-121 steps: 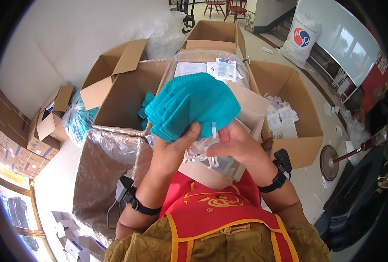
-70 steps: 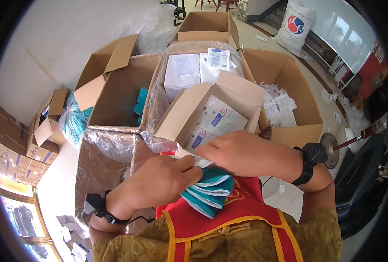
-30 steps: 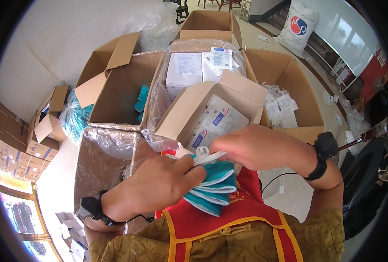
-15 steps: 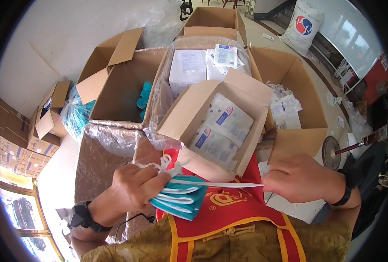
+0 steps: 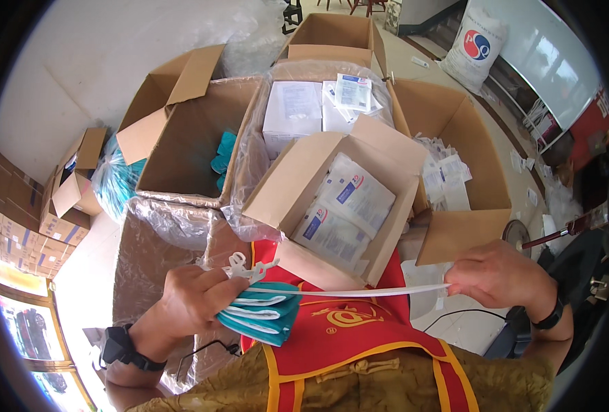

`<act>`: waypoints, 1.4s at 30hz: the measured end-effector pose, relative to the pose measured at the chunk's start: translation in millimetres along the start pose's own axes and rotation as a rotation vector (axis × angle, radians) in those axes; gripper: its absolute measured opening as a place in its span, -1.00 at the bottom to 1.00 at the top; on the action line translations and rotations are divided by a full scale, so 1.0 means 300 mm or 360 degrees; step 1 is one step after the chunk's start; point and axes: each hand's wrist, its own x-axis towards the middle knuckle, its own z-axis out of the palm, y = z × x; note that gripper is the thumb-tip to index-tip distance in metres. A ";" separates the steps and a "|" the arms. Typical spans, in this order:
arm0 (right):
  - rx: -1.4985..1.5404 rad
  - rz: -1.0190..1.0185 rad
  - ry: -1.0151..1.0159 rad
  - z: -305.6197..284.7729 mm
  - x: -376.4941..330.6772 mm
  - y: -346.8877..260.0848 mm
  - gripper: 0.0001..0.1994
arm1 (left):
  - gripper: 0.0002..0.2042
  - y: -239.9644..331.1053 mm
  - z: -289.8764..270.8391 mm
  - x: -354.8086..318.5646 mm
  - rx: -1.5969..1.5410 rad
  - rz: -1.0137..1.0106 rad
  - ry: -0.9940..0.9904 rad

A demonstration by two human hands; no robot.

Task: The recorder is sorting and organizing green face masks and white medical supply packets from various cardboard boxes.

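My left hand is closed around a folded teal fabric bundle with white inner layers, held low over my red apron. Loose white ties curl up above its fingers. From the bundle a long white strap stretches sideways, nearly straight, to my right hand, which pinches its far end. Just beyond the strap, an open carton tilts toward me, and white printed packets lie in it.
On the left stands a deep carton with teal pieces inside. Below it is a plastic-lined carton. A carton on the right holds white packets. White boxes sit in the middle. A white sack stands far right.
My right hand has moved outward to the right, so a longer stretch of strap shows. My left hand has shifted slightly left with the bundle.
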 end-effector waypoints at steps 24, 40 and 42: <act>0.0417 0.0626 0.0134 -0.047 -0.010 0.132 -0.89 | -0.63 -0.065 0.040 -0.046 0.0144 -0.0305 0.0107; 0.0490 -0.0499 0.0291 0.173 0.393 -0.031 -0.93 | -0.56 0.121 0.074 0.174 -0.0106 0.0016 0.0109; 0.0433 -0.0475 0.0283 0.153 0.358 -0.055 -0.89 | -0.68 0.118 0.054 0.162 -0.0210 0.0200 -0.0030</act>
